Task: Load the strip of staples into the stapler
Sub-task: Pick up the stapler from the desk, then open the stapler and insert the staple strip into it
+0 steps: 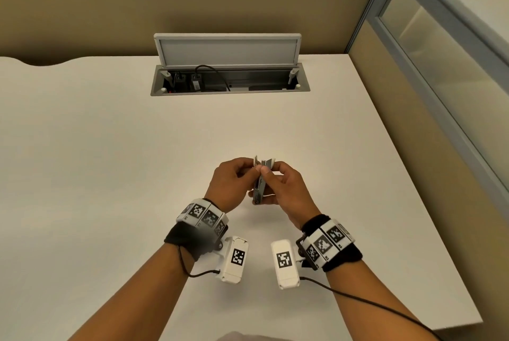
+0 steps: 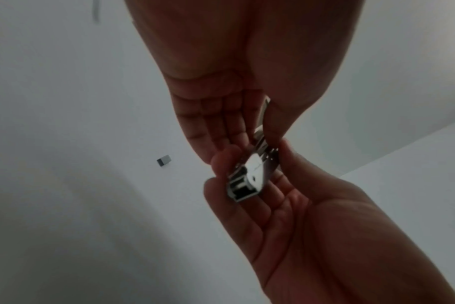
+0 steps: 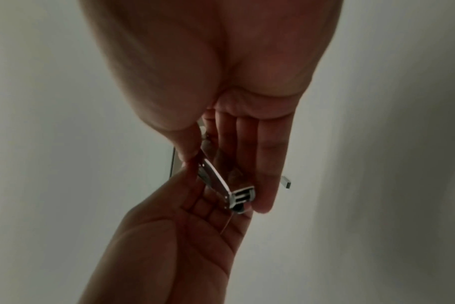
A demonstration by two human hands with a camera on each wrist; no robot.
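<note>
Both hands hold a small metal stapler in the air above the white table. Its white top is swung open at the far end. My left hand pinches the stapler from the left, and my right hand grips it from the right with thumb and fingers. The wrist views show the stapler from below, its open channel end toward the camera. A small grey block, seemingly the strip of staples, lies on the table beneath; the head view hides it.
An open cable box with a raised grey lid, plugs and a black cord sits in the table at the back. Beige partition walls run behind and along the right edge.
</note>
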